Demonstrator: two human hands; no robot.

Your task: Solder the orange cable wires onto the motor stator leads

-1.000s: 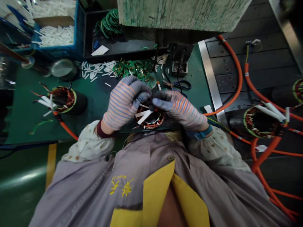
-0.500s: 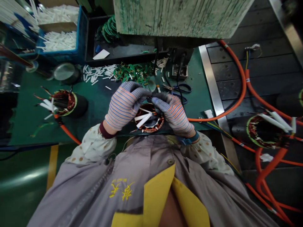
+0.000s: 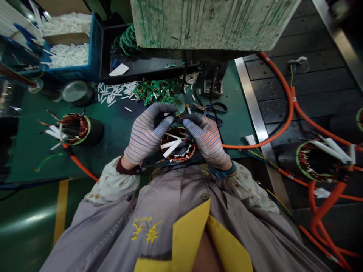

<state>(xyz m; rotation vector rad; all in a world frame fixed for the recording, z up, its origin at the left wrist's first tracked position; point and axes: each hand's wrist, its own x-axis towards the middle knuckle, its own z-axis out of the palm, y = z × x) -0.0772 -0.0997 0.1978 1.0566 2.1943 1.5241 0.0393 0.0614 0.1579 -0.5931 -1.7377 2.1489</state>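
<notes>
A motor stator [image 3: 185, 155] with copper windings stands upright at the bench's front edge, close to my body. White sleeves [image 3: 172, 148] stick out of its opening. Over its far rim, my left hand [image 3: 149, 132] and my right hand [image 3: 209, 139], both in striped gloves with grey fingertips, meet almost tip to tip. The right fingers pinch a thin dark wire [image 3: 180, 118]. Bent round, the left thumb and fingers close on something small; a whitish bit [image 3: 166, 114] shows there, too small to name.
Loose white tubes [image 3: 109, 92] and green strips [image 3: 155, 90] lie behind my hands. Blue-handled pliers [image 3: 217, 107] are at the right. Another stator [image 3: 82, 128] lies left; a third [image 3: 309, 160] sits right by orange cables [image 3: 290, 105]. A blue bin [image 3: 95, 45] holds white tubes.
My left thumb and fingers have spread a little, showing the whitish bit. The hands stay over the stator's far rim. The whole view has shifted slightly.
</notes>
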